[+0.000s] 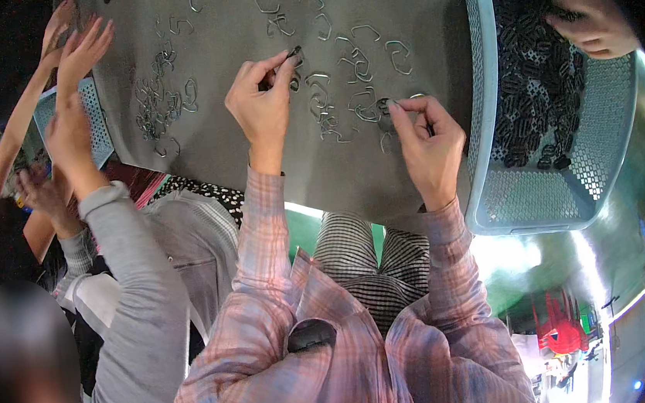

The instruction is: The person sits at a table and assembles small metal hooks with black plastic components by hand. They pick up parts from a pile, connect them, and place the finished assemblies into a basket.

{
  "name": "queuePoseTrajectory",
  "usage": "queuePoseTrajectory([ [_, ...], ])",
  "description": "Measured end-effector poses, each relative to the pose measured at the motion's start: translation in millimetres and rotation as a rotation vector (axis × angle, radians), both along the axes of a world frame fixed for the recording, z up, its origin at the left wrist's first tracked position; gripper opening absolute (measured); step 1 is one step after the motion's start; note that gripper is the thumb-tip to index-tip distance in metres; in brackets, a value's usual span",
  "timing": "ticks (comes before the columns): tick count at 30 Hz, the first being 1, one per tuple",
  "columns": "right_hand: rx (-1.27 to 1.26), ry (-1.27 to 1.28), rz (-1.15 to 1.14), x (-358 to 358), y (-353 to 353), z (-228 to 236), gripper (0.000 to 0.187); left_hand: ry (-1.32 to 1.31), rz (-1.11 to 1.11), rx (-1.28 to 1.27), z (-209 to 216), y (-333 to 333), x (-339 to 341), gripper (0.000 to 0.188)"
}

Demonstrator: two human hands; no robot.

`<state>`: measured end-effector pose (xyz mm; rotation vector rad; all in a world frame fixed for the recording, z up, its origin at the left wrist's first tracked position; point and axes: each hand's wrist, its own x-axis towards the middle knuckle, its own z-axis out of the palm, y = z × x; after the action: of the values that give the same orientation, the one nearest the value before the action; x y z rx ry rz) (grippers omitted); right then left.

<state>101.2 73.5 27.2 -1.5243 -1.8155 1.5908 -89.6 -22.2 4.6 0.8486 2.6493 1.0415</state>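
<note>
Over the grey table (215, 130), my left hand (260, 102) pinches a small black piece (294, 52) between thumb and forefinger. Lower and to the right, my right hand (431, 140) is closed in a pinch on another small dark piece (384, 105), just above the tabletop. Bent metal wire hooks (360, 66) lie scattered around and between both hands. Beside my right hand stands a light blue basket (484, 108), holding many small black slotted pieces (525, 89). The exact shape of what each hand pinches is too small to make out.
Another person's hand (592, 20) reaches into the basket from the far right. At left, a co-worker's grey-sleeved arm (129, 251) and raised hands (68, 140) are near the table edge and a smaller blue basket (95, 118). A denser pile of wire hooks (155, 113) lies there.
</note>
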Motion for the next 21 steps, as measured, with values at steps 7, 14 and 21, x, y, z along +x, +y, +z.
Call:
queuePoseTrajectory([
  [7,0.441,0.154,0.123,9,-8,46,0.013,0.080,-0.070,0.027,35,4,16,0.015],
  [14,0.780,-0.231,-0.633,47,58,114,0.013,-0.588,-0.597,0.520,106,78,109,0.028],
  [21,0.829,-0.183,-0.091,25,58,118,0.030,0.026,-0.175,0.382,50,108,-31,0.037],
])
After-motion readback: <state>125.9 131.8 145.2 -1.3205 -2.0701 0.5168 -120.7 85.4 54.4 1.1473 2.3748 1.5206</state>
